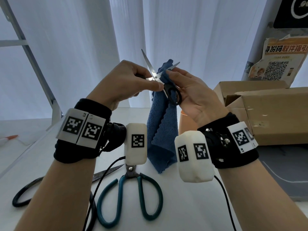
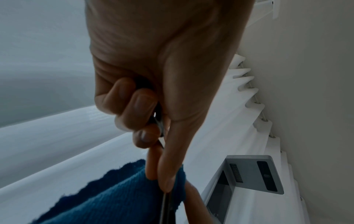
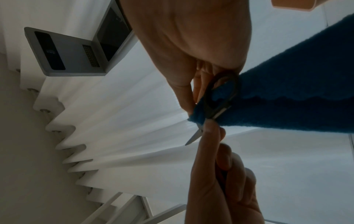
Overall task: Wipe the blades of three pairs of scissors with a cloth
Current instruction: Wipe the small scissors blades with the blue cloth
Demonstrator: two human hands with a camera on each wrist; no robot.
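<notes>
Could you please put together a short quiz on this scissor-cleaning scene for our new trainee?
1. True or false: the small black-handled scissors are held open, blades apart.
2. Which hand presses the blue cloth against a blade? A. left hand B. right hand
3. How many pairs of scissors lie on the white table, and what colour are their handles?

Key
1. True.
2. B; the left hand grips the scissors near the pivot.
3. Two: the green-handled scissors and the black-handled scissors beside them on the left.

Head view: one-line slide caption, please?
Left hand holds open small scissors; right hand wipes one blade with blue cloth.
</notes>
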